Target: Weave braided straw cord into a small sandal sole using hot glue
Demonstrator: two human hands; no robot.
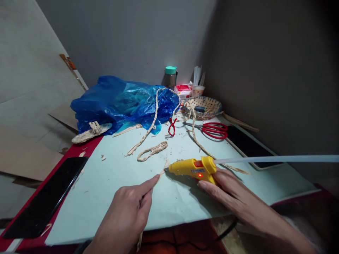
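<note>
My right hand (pixel 227 195) grips the handle of a yellow glue gun (pixel 192 168) with a lit red lamp; a long clear glue stick (pixel 275 159) sticks out of its back. Its nozzle points left at the tip of a straw braid strand (pixel 162 171). My left hand (pixel 132 208) pinches that strand, index finger stretched toward the nozzle. Both rest on a pale green sheet (pixel 111 187).
A braided loop (pixel 153 150) and longer braids lie further back. Red scissors (pixel 215 129), a woven basket (pixel 203 106), a blue plastic bag (pixel 119 102), a jar (pixel 171 77) and a red clip (pixel 172 126) stand behind. Dark phones lie left (pixel 45 199) and right (pixel 247 144).
</note>
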